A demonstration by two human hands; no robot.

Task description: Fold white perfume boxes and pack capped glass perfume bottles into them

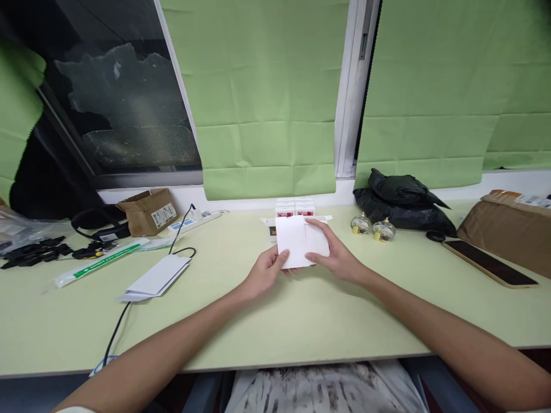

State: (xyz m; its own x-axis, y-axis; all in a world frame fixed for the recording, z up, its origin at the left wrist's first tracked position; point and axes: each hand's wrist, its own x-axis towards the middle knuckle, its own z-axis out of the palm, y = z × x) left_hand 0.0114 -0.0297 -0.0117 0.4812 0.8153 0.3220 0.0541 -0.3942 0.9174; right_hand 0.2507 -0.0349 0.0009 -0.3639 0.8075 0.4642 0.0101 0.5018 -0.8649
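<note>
Two-handed hold on a white paper piece (297,238) over the bench (322,321)

White paper piece held near mid-bench, facing the wearer. Lower left corner pinched narrowly in the left grip (266,269), thumb laid on the near face. Right side spanned more widely by the right grip (342,263), thumb low on the face, a finger along the top edge. A short line is seen near the top; whether a crease or a slit cannot be told. Single sheet or folded packet: likewise not settled from this view.

Step in hand, as judged: the piece is being handled and squared between both grips. For the next move, even pressure seems called for, with the lower corner steadied on the left and the upper edge guided on the right; creasing is risked if it is squeezed.

Beyond the piece, small boxes (295,206) with red marks are stacked; a dark-patched item (272,230) is partly covered from view. To the left, folded papers (157,278) are laid across a black cable (117,331). To the right, two glass bottles (383,230) are stood near a black bag (404,203).
</note>
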